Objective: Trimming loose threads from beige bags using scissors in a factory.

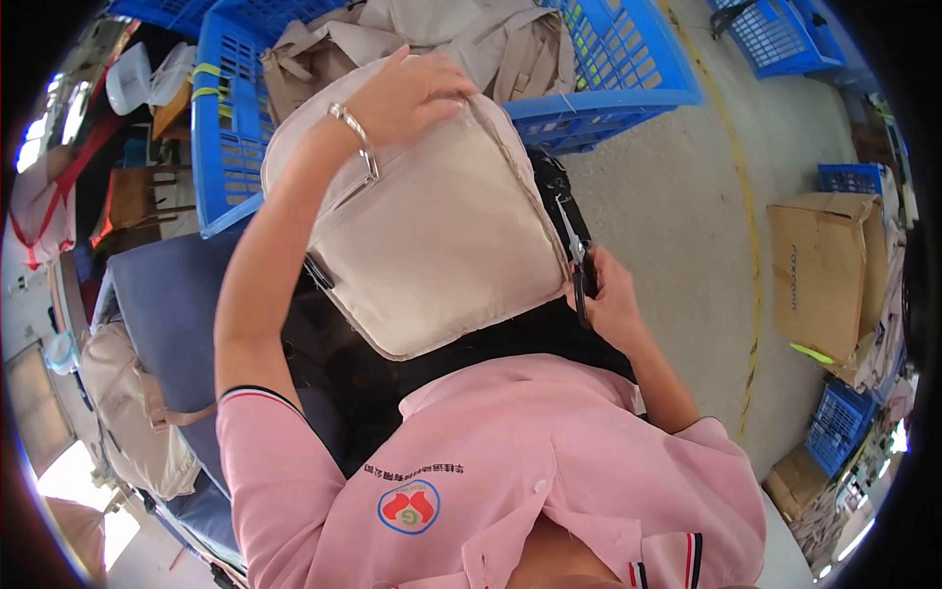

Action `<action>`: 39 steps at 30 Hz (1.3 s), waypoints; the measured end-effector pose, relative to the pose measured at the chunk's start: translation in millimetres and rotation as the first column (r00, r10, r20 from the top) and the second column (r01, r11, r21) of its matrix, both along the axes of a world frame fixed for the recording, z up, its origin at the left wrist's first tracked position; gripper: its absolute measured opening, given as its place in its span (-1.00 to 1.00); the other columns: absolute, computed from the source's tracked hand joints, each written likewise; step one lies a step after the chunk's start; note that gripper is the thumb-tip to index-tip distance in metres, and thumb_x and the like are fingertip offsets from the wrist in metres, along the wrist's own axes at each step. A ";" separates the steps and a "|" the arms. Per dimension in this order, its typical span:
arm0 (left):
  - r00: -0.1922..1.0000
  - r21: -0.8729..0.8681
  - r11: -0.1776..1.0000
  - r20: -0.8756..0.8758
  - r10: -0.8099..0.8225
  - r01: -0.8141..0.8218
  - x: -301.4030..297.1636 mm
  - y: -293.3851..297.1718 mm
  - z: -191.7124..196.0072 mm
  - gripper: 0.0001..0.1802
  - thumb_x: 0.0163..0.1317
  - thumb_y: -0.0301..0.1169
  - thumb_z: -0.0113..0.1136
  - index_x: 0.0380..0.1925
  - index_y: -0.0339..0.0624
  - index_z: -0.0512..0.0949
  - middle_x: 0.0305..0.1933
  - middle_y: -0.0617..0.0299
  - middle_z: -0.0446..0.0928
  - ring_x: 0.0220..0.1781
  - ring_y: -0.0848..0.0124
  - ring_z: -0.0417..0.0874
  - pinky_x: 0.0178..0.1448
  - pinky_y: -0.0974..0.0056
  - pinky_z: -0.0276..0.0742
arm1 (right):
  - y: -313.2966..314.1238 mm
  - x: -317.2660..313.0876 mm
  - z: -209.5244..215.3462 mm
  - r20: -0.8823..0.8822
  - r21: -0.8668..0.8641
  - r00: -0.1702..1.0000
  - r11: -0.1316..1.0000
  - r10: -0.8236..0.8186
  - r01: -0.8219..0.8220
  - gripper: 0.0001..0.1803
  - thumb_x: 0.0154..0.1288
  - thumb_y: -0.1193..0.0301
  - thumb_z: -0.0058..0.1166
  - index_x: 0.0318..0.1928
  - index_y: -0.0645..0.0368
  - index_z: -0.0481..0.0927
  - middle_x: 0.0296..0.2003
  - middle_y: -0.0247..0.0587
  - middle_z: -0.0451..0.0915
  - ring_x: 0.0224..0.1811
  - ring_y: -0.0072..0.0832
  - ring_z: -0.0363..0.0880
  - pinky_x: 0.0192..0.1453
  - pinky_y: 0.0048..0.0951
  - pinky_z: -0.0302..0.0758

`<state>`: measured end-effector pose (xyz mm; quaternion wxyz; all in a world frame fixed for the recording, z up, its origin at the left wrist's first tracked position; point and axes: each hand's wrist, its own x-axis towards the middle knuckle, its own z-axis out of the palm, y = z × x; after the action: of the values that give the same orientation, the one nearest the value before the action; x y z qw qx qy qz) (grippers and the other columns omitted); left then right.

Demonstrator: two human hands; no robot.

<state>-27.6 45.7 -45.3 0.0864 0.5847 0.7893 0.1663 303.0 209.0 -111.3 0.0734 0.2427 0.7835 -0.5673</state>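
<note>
A beige fabric backpack [442, 245] rests on my lap, its flat panel with a seam and zip facing up. Across its upper part lies my left hand [412, 96], fingers spread over the fabric near the far edge and slightly blurred. My right hand [610, 299] is closed around the black handles of a pair of scissors [577, 250], beside the bag's right edge. The scissor blades point away from me, along that side. A black strap [551, 182] shows at the right of the bag.
Beyond the bag stands a blue plastic crate [628, 108] filled with more beige bags [471, 39]. Dark blue padded material [172, 314] and another beige bag [132, 412] are at the left. On the right, past a yellow floor line [751, 294], sits a cardboard box [819, 275].
</note>
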 end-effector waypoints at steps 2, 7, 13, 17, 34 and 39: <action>0.985 -0.185 0.978 0.163 -0.061 0.092 -7.8 23.5 3.4 -0.69 0.30 -0.30 0.16 0.02 -0.06 0.61 0.11 0.21 0.55 0.28 0.19 0.43 0.41 0.20 0.25 | 3.3 11.2 -1.2 0.009 0.100 0.999 0.994 -0.034 0.033 -0.67 0.08 0.47 0.29 -0.19 0.25 0.43 -0.49 -0.27 0.43 -0.44 -0.54 0.39 -0.28 -0.52 0.41; 0.972 -0.064 0.978 0.140 -0.189 0.199 -18.0 39.3 -1.6 -0.86 0.19 -0.31 0.25 -0.33 -0.12 0.61 -0.26 0.22 0.57 -0.07 0.25 0.51 0.04 0.21 0.43 | 5.8 -1.2 -13.6 -0.193 0.149 0.968 0.970 -0.159 0.190 -0.67 0.09 0.43 0.33 -0.22 0.23 0.43 -0.48 -0.25 0.48 -0.45 -0.44 0.44 -0.27 -0.45 0.44; 0.969 -0.115 0.977 0.194 -0.153 0.177 9.1 41.2 26.0 -0.86 0.26 -0.34 0.16 -0.37 -0.16 0.49 -0.31 0.18 0.50 -0.10 0.25 0.48 0.01 0.22 0.36 | -7.7 -77.4 27.3 -0.306 0.157 0.934 0.958 -0.182 0.238 -0.64 0.08 0.41 0.37 -0.19 0.22 0.47 -0.44 -0.22 0.54 -0.40 -0.41 0.52 -0.23 -0.44 0.47; 0.974 0.050 0.975 -0.077 -0.214 0.218 26.2 34.7 41.9 -0.88 0.25 -0.36 0.15 -0.36 -0.15 0.50 -0.33 0.18 0.51 -0.13 0.22 0.49 0.11 0.20 0.29 | -2.3 -98.3 6.8 -0.402 -0.042 0.886 0.971 -0.232 0.235 -0.70 0.09 0.43 0.38 -0.26 0.23 0.50 -0.44 -0.30 0.57 -0.41 -0.57 0.48 -0.25 -0.52 0.45; 0.933 0.139 0.990 0.353 -0.067 0.019 3.0 13.4 14.2 -0.87 0.05 -0.42 0.35 -0.44 -0.26 0.67 -0.46 0.23 0.59 -0.39 0.41 0.57 -0.25 0.36 0.46 | -8.3 -27.5 0.7 -0.091 0.364 0.996 0.931 0.005 0.029 -0.24 0.04 -0.13 0.35 -0.10 0.31 0.41 -0.30 -0.04 0.55 -0.36 -0.17 0.58 -0.24 -0.26 0.51; 0.936 0.149 0.988 0.339 -0.094 0.045 3.3 15.1 12.4 -0.87 0.07 -0.42 0.35 -0.43 -0.26 0.68 -0.47 0.26 0.57 -0.39 0.45 0.56 -0.25 0.37 0.44 | -13.1 -30.4 4.9 0.077 0.433 0.995 0.896 0.066 -0.093 -0.14 0.05 -0.25 0.26 -0.08 0.34 0.36 -0.26 0.05 0.56 -0.30 -0.05 0.63 -0.24 -0.15 0.53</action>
<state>-24.3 60.8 -32.8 0.1883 0.5786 0.7272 0.3177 272.6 195.9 -106.3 0.0641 0.2377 0.8973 -0.3665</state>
